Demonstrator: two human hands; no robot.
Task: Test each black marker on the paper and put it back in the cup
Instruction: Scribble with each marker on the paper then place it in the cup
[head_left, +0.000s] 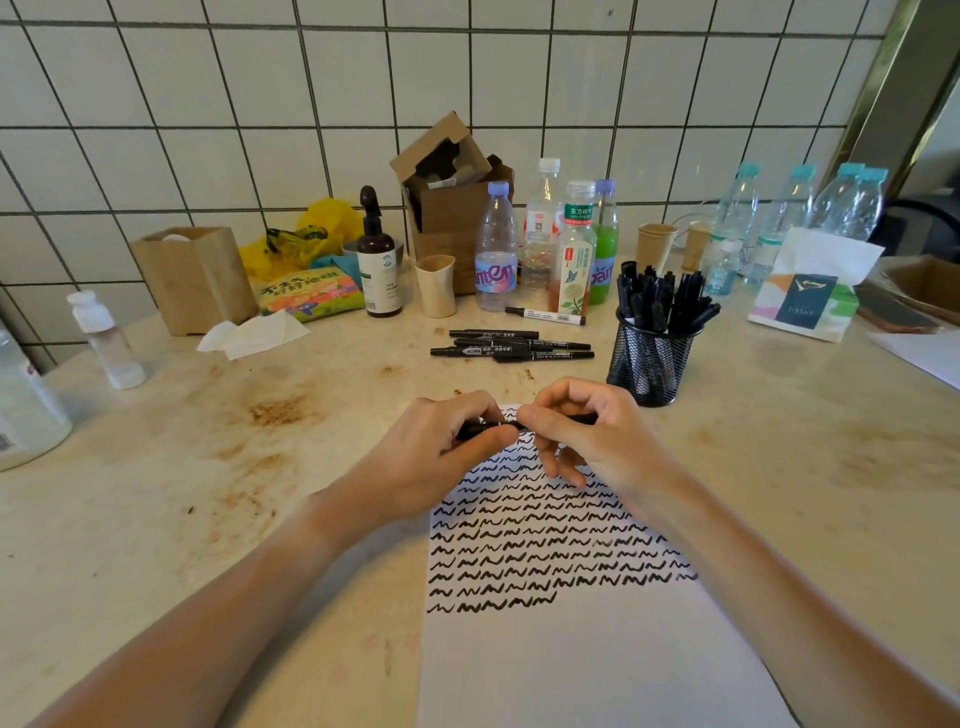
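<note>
I hold one marker (498, 427) level at frame centre, left hand (436, 457) and right hand (597, 441) each pinching an end above the paper (571, 649), likely to work its cap; the cup (652, 358) waits upper right.

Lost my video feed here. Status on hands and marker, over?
Left hand and right hand both grip one black marker over the paper. Mesh cup full of markers, upright beyond. Nothing blocking.
</note>
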